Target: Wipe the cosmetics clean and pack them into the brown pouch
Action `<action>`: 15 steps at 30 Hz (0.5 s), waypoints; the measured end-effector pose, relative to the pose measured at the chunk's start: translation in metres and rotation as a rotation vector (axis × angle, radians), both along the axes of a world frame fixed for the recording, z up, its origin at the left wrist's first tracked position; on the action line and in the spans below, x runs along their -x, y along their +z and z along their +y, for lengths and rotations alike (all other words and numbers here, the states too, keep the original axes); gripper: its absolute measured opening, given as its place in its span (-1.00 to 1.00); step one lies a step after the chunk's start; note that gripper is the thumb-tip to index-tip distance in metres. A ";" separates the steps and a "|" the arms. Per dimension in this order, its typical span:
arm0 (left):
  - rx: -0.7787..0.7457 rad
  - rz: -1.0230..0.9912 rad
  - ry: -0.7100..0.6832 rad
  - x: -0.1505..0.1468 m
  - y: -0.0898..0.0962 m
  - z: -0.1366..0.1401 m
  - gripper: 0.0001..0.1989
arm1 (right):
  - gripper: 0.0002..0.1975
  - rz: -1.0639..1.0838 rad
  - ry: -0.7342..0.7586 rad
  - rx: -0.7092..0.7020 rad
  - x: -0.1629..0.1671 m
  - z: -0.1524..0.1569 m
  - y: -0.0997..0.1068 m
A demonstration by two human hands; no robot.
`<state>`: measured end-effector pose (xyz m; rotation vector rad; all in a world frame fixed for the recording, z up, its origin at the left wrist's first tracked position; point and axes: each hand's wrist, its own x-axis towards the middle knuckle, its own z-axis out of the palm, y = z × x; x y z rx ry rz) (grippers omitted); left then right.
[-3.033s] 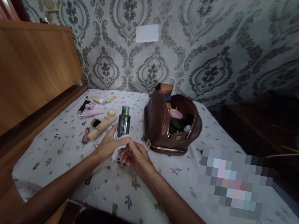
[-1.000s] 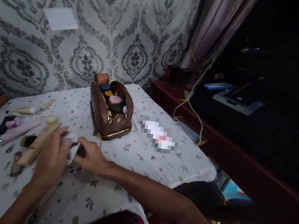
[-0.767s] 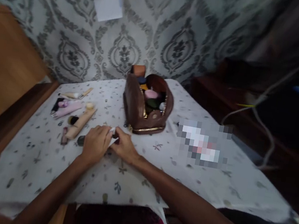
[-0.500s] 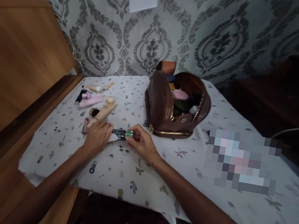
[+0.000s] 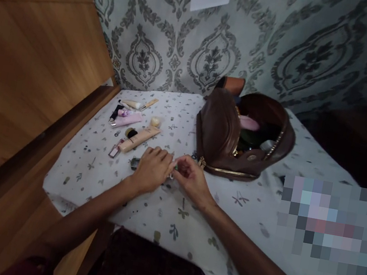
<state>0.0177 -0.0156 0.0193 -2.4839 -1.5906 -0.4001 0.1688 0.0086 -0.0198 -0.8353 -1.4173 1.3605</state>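
My left hand (image 5: 153,170) is closed low over the table, fingers curled. From its left side sticks out the end of a dark green tube-like item (image 5: 135,163); most of it is hidden by the hand. My right hand (image 5: 194,181) meets the left one, its thumb and fingertips pinching a small green piece (image 5: 175,168). Whether that piece joins the dark green item behind the fingers, I cannot tell. Just beyond the left hand lie a beige squeeze tube (image 5: 140,139), a small pinkish tube (image 5: 116,148) and a round black-and-tan item (image 5: 131,132).
An unzipped brown bag (image 5: 219,125) holding several items stands at the back right. Further left lie a pink tube (image 5: 128,120), a brush (image 5: 130,104) and a small pale round pot (image 5: 155,122). A wooden panel (image 5: 42,51) borders the left; a blurred patch covers the right.
The view has shifted, so the table's things appear further right. My hands have come together; the dark green item, earlier visible between them, now shows mainly left of my left hand.
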 end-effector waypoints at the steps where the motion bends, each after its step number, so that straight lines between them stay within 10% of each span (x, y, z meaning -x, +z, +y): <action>1: 0.012 -0.001 0.007 0.000 0.000 0.000 -0.61 | -0.74 0.006 0.013 0.012 0.000 0.000 0.000; 15: 0.065 -0.073 0.270 0.092 -0.009 -0.019 -0.61 | -0.72 0.030 0.141 0.100 -0.004 0.003 0.000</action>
